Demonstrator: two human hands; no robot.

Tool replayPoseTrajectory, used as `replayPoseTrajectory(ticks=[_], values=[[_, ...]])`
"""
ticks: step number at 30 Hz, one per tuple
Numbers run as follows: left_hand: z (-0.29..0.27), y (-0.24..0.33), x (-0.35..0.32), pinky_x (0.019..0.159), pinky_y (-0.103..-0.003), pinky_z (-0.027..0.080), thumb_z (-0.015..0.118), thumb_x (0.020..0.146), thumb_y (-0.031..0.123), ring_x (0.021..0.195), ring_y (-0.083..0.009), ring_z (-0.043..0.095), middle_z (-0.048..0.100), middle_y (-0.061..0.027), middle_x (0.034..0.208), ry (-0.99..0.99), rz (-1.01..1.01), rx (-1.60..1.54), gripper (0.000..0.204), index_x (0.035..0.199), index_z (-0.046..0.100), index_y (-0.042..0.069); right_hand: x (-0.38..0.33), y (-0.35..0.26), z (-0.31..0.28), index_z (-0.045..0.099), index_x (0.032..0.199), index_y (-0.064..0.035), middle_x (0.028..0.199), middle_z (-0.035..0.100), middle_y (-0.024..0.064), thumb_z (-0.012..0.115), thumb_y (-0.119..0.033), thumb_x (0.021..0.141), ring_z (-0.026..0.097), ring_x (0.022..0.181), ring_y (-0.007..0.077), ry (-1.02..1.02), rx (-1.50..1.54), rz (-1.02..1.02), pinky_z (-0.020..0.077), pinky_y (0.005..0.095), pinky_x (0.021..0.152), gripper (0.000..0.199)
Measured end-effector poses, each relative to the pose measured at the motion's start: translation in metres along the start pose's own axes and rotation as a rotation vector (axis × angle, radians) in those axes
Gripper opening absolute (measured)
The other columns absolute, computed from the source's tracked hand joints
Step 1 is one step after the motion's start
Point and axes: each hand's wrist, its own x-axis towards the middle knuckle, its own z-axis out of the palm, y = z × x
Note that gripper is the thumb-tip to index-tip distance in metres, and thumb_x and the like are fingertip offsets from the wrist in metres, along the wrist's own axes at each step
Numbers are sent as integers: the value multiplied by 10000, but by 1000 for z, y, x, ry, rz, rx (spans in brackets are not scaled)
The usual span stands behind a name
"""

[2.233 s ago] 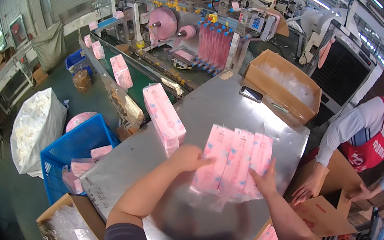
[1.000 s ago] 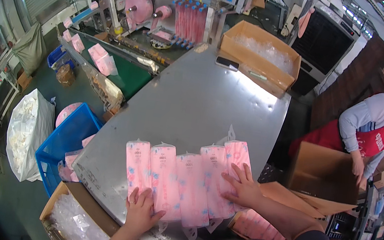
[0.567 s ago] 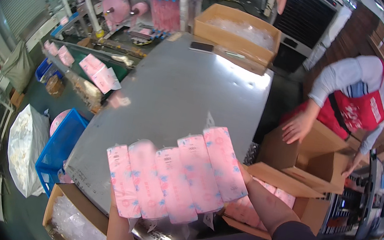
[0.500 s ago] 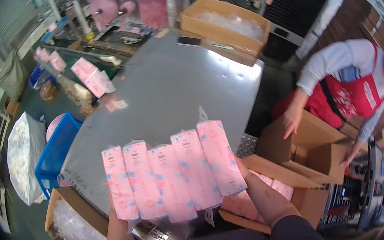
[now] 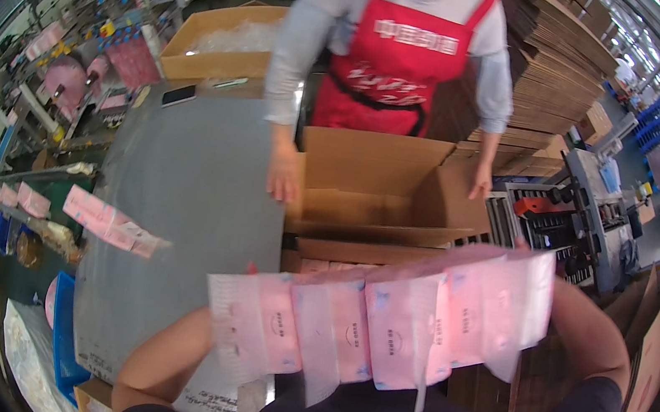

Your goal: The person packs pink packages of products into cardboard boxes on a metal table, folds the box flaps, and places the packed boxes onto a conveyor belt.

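Observation:
A row of several pink soft packs (image 5: pixel 405 334), apparently tissue, with clear wrapper ends and blue marks, is held up in front of my body. My left hand (image 5: pixel 252 268) presses on the row's left end; only a bit of its fingers shows past the wrapper. At the right end my right hand (image 5: pixel 522 245) grips the row, mostly hidden behind it. Just beyond the packs lies a carton with pink packs inside (image 5: pixel 338 268), largely covered by the row. An open cardboard box (image 5: pixel 374 162) stands behind that carton, with a co-worker's hands (image 5: pixel 283 176) on its sides.
The grey metal table (image 5: pixel 190 178) spreads to my left, with pink packs (image 5: pixel 105 218) at its far-left edge. A phone (image 5: pixel 178 95) lies near a carton of clear film (image 5: pixel 194 35). A blue basket (image 5: pixel 67 338) stands beside the table; stacked flat cardboard (image 5: pixel 551 77) rises behind the co-worker.
My view and body have turned right, from the table toward the boxes. The held packs have tipped, so their ends now face me. The co-worker now stands upright, hands still at the open box.

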Motion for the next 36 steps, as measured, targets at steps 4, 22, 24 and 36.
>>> replayPoseTrajectory(ticks=[4, 22, 24, 36], values=[[-5, -3, 67, 1005, -453, 486, 446, 973, 588, 1238, -242, 562, 492, -101, 1454, 153, -257, 433, 798, 1545, 227, 77, 72, 114, -133, 501, 1405, -91, 1335, 596, 122, 533, -628, 922, 609, 1156, 281, 187, -83, 137, 481, 492, 988, 723], [-12, -175, 175, 1162, -638, 30, 513, 859, 691, 1504, -407, 27, 85, -185, 1631, 86, -15, 2616, 769, 1524, 311, 364, 33, 163, -135, 207, 1569, -297, 1632, 106, 170, 483, -727, 859, 77, 1516, 314, 32, -2287, -100, 71, 628, 1164, 874], [-16, -178, 184, 1170, -622, 54, 541, 853, 667, 1493, -434, 53, 98, -200, 1624, 76, -32, 2624, 798, 1527, 316, 304, 52, 183, -159, 251, 1551, -346, 1639, 131, 106, 430, -715, 886, 78, 1520, 289, -246, -2278, -295, 47, 657, 1150, 781], [-75, -175, 133, 1176, -578, 102, 681, 801, 595, 1474, -476, 44, 71, -308, 1584, 823, 277, 1990, 1099, 1534, 140, -18, 0, 116, -188, 582, 1106, -9, 1082, 642, 254, 730, -447, 804, 587, 1080, 417, 1291, -1483, -426, 461, 491, 921, 553]])
